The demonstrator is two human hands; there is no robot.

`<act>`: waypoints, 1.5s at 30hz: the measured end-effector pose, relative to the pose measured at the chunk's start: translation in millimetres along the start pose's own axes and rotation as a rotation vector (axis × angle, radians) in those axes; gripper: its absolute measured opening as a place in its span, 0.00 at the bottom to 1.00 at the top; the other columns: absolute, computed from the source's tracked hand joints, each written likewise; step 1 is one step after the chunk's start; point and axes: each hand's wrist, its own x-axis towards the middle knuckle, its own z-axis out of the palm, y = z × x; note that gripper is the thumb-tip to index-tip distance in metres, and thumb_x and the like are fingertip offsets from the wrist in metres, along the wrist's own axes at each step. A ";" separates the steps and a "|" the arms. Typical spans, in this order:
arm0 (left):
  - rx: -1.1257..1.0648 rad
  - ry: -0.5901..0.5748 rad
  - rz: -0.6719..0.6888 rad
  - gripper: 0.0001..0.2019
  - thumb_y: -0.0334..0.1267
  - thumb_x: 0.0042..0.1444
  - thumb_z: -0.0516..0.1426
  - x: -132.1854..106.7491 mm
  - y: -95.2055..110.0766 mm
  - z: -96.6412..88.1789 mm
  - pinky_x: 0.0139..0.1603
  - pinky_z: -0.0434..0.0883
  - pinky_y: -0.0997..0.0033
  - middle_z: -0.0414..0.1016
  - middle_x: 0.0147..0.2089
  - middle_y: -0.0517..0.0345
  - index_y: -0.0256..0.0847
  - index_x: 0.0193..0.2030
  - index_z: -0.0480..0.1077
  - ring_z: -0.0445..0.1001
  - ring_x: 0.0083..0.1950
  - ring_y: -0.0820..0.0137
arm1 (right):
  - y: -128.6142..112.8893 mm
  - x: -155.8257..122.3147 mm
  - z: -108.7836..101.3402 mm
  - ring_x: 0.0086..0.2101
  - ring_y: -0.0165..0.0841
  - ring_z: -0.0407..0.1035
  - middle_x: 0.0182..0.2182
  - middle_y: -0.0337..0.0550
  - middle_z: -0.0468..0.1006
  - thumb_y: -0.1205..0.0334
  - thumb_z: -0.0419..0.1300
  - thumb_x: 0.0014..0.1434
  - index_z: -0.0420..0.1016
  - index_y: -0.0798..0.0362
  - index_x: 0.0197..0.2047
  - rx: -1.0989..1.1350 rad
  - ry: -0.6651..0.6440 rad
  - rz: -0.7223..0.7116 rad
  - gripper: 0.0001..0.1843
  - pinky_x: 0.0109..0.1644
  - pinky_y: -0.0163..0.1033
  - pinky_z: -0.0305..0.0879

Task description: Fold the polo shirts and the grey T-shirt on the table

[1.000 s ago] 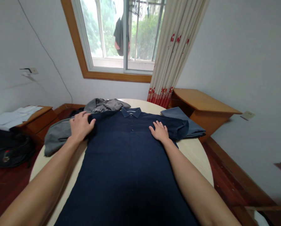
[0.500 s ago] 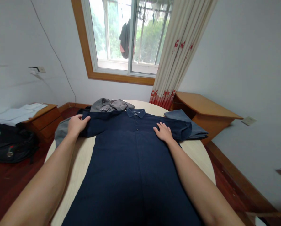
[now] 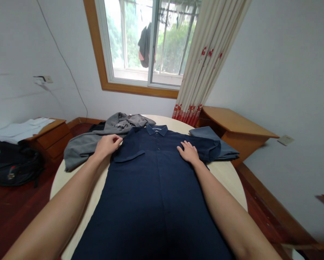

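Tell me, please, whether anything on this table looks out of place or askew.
The shirt looks lopsided: its left-hand sleeve is folded inward, while the right-hand sleeve stretches out, overlapping the folded clothes. At left, a grey garment lies bunched. No spill or damage shows.

Before you, a round, pale table [image 3: 228, 177] carries a navy shirt [image 3: 136, 187], face up, its left-side sleeve folded inward. Rumpled grey clothing [image 3: 82, 148] lies along your left; folded clothes [image 3: 204, 132] sit at your far right.

Home room, flowered curtain [image 3: 207, 61], wooden drawers [image 3: 56, 141]
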 end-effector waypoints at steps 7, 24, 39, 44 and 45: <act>0.255 -0.160 -0.020 0.19 0.52 0.60 0.54 0.8 -3.6 19.8 0.45 0.72 0.66 0.82 0.51 0.54 0.49 0.51 0.78 0.78 0.52 0.56 | -1.3 -3.4 0.9 0.70 0.43 0.51 0.71 0.52 0.58 0.50 0.50 0.71 0.65 0.55 0.68 0.018 0.108 -0.070 0.29 0.73 0.57 0.42; 0.463 -0.023 0.278 0.24 0.39 0.67 0.47 44.2 3.0 36.0 0.72 0.50 0.45 0.59 0.74 0.52 0.48 0.66 0.69 0.56 0.73 0.55 | -6.6 -6.3 2.1 0.69 0.42 0.52 0.70 0.51 0.60 0.51 0.50 0.71 0.67 0.53 0.68 0.055 0.032 -0.168 0.27 0.73 0.55 0.44; 0.522 -0.153 0.112 0.29 0.49 0.69 0.38 108.7 -33.2 55.7 0.67 0.56 0.34 0.45 0.79 0.51 0.50 0.73 0.59 0.44 0.78 0.52 | -5.8 -9.2 2.4 0.70 0.42 0.52 0.70 0.50 0.60 0.51 0.49 0.72 0.66 0.53 0.68 0.069 0.038 -0.171 0.27 0.73 0.54 0.43; 0.387 -0.201 0.043 0.29 0.53 0.69 0.39 114.9 -20.7 41.8 0.67 0.53 0.29 0.51 0.77 0.53 0.50 0.67 0.68 0.50 0.76 0.47 | -4.3 -15.3 2.8 0.70 0.42 0.52 0.70 0.50 0.60 0.50 0.49 0.71 0.67 0.52 0.68 0.074 0.044 -0.186 0.27 0.73 0.55 0.45; 0.352 -0.174 0.045 0.29 0.53 0.69 0.39 114.4 -16.3 40.1 0.68 0.52 0.29 0.57 0.75 0.52 0.50 0.64 0.72 0.54 0.74 0.47 | -3.8 -17.0 2.9 0.70 0.43 0.52 0.70 0.50 0.60 0.50 0.50 0.71 0.67 0.52 0.68 0.075 0.048 -0.191 0.27 0.73 0.56 0.45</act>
